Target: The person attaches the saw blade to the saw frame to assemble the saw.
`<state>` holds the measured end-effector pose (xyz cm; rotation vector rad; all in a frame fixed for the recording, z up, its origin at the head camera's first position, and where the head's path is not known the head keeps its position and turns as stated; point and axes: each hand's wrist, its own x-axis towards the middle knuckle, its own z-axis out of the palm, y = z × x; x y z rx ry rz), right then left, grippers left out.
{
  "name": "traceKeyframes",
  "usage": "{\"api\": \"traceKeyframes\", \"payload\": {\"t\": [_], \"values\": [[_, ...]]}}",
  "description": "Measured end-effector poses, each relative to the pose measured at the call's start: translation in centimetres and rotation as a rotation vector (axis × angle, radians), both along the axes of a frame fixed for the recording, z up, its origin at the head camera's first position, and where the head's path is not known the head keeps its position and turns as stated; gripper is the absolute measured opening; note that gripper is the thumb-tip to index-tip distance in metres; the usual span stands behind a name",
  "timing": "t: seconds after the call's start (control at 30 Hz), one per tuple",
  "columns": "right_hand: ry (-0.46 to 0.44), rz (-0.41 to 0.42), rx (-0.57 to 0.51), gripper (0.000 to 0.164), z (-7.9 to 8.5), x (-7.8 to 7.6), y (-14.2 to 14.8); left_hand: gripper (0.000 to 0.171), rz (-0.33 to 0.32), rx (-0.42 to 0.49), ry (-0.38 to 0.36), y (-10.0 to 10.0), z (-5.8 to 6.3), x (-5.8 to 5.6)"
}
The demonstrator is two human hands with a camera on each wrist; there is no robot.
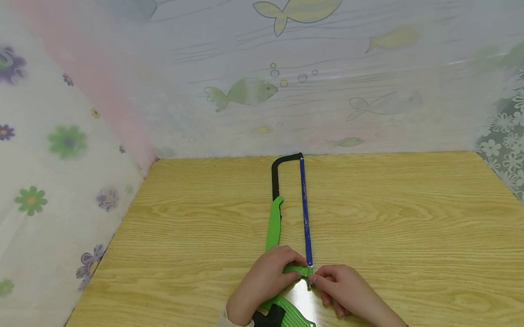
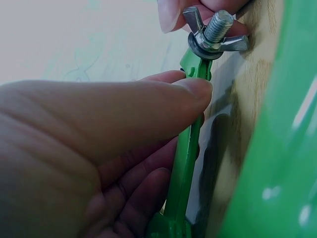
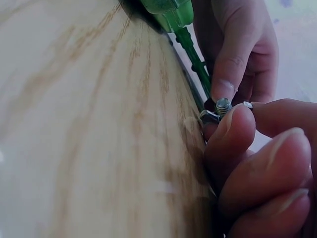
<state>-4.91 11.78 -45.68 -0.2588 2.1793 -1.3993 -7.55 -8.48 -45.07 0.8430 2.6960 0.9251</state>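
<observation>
A hacksaw [image 1: 272,228] with a green and black frame lies on the wooden table, its black end toward the wall. The blue blade [image 1: 306,205] runs along its right side. With thumb and fingers, my left hand [image 1: 270,276] pinches the short green arm [image 2: 183,178] at the blade's near end. From that arm sticks a threaded bolt [image 2: 219,25] carrying a silver wing nut [image 2: 237,44]. My right hand [image 1: 346,290] pinches the wing nut between thumb and index finger, the other fingers curled below. The left wrist partly covers the frame near the handle [image 1: 298,318].
The wood-grain table [image 1: 398,216] extends to both sides of the saw. A wall covering with fish prints [image 1: 312,104] rises at the table's back edge, right behind the saw's far end. Flower-print sheets hang at left [image 1: 31,200] and right.
</observation>
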Motion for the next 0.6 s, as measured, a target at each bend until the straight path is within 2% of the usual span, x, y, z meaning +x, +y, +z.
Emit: {"api": "traceKeyframes", "payload": {"t": [0.6], "values": [[-0.007, 0.001, -0.004, 0.037, 0.28, -0.02, -0.08, 0.017, 0.000, -0.005, -0.008, -0.03, 0.04, -0.01]]}}
